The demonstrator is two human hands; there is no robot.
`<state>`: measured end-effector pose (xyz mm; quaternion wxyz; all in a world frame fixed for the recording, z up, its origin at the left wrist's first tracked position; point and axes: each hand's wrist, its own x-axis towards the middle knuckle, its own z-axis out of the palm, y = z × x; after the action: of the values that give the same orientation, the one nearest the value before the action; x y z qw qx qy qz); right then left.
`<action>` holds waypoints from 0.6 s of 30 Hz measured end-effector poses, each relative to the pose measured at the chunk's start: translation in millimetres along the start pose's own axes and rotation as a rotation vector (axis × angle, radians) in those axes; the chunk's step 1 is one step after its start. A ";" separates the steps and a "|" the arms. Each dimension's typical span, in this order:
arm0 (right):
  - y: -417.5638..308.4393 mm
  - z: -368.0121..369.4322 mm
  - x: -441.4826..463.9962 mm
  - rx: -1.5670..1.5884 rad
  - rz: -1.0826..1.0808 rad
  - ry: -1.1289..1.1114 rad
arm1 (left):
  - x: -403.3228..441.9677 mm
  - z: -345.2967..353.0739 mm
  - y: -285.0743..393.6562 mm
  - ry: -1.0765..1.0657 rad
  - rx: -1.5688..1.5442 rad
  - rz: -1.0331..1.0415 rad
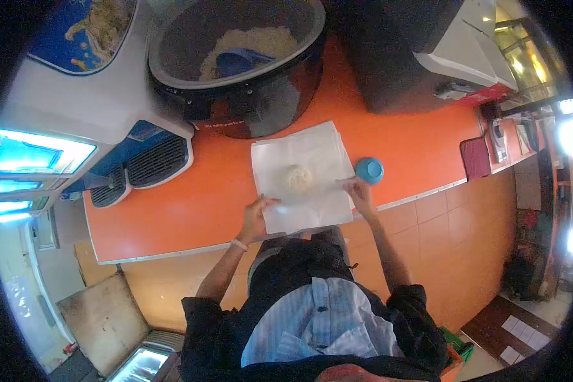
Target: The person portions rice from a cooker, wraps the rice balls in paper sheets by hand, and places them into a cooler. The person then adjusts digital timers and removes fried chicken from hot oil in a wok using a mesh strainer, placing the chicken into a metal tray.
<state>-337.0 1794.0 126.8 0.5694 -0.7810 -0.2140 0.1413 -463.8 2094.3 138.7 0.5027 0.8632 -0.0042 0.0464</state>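
A stack of white paper sheets (312, 143) lies on the orange counter in front of me, its near edge reaching past the counter's rim. A small mound of rice (298, 179) sits about the middle of the paper. My left hand (254, 218) grips the paper at its left side, fingers pointing inward. On the opposite side my right hand (361, 196) pinches the paper's right edge. Just beyond the right hand a small blue cup (370, 170) stands on the counter, apart from the fingers. The fingertips are slightly blurred.
Behind the paper stands a large black rice cooker (254, 105) with rice and a blue scoop (235, 62) inside. A white machine with drip trays (159, 162) is at the left. A dark and white appliance (395, 70) stands back right, and a maroon cloth (475, 158) lies at the right.
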 end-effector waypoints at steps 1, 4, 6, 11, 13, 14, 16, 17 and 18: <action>13.2 3.3 10.5 0.194 0.087 0.069 | 3.7 4.1 -8.3 0.000 0.002 0.001; 21.5 17.3 28.3 0.144 0.270 0.097 | 20.5 12.1 -26.5 0.316 -0.221 -0.469; 20.9 23.1 36.4 0.089 0.422 0.130 | 29.0 11.0 -26.4 0.375 -0.080 -0.340; -54.8 52.2 34.0 -0.696 0.086 0.600 | 28.3 13.7 -41.1 0.370 -0.037 -0.412; -66.6 74.9 14.5 -0.771 -0.095 0.133 | 22.0 15.0 -39.8 0.355 0.059 -0.396; -71.6 92.2 7.9 -0.826 -0.192 0.021 | 21.8 13.7 -32.5 0.404 0.092 -0.361; -73.4 108.6 4.5 -0.879 -0.292 -0.087 | 19.9 10.8 -29.9 0.453 0.127 -0.320; -72.8 111.4 5.7 -0.886 -0.297 -0.126 | 16.0 5.6 -29.0 0.361 0.165 -0.351; -70.8 113.5 6.8 -0.893 -0.302 -0.167 | 10.3 1.4 -30.9 0.269 0.203 -0.383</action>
<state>-396.1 1909.8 158.8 0.1733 -0.8954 -0.4099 0.0134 -451.8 2108.8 112.1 0.4092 0.8803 0.2311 0.0647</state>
